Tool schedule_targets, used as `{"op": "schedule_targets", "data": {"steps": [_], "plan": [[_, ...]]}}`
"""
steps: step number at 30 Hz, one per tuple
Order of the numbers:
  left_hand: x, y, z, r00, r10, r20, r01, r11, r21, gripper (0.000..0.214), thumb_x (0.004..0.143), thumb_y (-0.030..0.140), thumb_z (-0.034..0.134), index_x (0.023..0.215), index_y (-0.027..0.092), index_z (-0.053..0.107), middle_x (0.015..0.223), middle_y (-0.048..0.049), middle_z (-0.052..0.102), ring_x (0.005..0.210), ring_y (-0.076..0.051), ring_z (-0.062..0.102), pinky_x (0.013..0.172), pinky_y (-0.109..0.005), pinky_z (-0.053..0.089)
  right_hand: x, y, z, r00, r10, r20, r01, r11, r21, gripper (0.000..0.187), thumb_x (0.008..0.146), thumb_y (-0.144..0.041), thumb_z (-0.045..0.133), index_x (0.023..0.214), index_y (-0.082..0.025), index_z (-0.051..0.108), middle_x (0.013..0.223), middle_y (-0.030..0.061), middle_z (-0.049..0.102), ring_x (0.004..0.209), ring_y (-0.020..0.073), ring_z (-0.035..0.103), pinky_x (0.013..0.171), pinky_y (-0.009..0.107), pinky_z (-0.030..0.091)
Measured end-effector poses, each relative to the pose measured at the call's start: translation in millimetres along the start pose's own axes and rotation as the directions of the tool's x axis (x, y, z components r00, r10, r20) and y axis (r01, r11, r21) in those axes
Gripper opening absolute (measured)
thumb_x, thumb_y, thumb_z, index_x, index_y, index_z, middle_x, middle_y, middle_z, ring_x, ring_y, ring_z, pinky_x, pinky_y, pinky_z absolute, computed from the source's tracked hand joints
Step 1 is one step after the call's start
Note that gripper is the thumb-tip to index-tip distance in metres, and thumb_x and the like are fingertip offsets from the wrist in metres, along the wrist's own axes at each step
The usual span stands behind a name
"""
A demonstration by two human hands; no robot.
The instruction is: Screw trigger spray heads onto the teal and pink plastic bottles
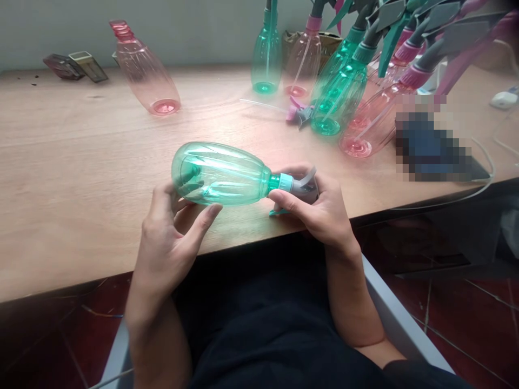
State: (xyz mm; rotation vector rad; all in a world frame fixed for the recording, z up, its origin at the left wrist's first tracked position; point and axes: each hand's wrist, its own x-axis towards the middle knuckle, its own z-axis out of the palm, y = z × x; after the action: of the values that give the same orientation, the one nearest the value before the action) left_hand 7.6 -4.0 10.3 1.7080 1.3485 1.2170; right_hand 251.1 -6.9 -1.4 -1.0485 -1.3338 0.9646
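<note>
In the head view, the green bottle (227, 175) lies on its side above the near part of the tabletop (81, 210), between the two hands, its base toward the left and its neck toward the right. A grey sprayer head (304, 187) sits at its mouth, with the pale green collar (286, 182) around the neck. Some of the neck shows between collar and shoulder, so the join looks at least begun; whether it is fully tight I cannot tell.

As for the rest, the standing green bottles (338, 94) and pink bottles (304, 59) in the group at the far right carry their sprayer heads and look complete. One bare-necked bottle (148, 75), pink and apart at the far left, has no head, and a loose sprayer head (299, 114) lies beside the group; these look unfinished.

The right hand (322, 208) has a narrow, closed grip on the grey sprayer head, its thumb beside the collar. The left hand (172, 237) is at the bottle's base, its grip fairly wide: the fingers go behind the rounded end and the thumb lies along the near side. How firmly it presses I cannot tell.
</note>
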Motion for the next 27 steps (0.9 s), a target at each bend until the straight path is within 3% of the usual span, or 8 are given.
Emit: {"op": "schedule_targets", "data": {"steps": [18,27], "plan": [[-0.3,-4.1,0.4,0.999,0.051,-0.016,-0.051,0.999,0.013,0.048,0.090,0.035,0.082,0.133,0.029,0.062,0.129,-0.0011,0.074,0.125,-0.024,0.072,0.112,-0.037,0.060,0.5,1.0,-0.3,1.000,-0.022,0.002,0.022,0.999,0.033,0.034,0.085,-0.042,0.090,0.108,-0.024,0.073,0.082,-0.0023,0.073,0.065,0.0174,0.074,0.064,0.031,0.066],[0.8,-5.9,0.8,0.996,0.088,-0.011,-0.087,0.996,0.008,0.052,0.091,0.034,0.083,0.136,0.022,0.060,0.129,-0.0042,0.074,0.122,-0.022,0.073,0.111,-0.037,0.061,0.4,2.1,-0.6,0.999,-0.039,0.000,0.039,0.998,0.039,0.033,0.086,-0.040,0.089,0.109,-0.023,0.073,0.081,-0.0022,0.073,0.065,0.0176,0.075,0.065,0.032,0.066]]}}
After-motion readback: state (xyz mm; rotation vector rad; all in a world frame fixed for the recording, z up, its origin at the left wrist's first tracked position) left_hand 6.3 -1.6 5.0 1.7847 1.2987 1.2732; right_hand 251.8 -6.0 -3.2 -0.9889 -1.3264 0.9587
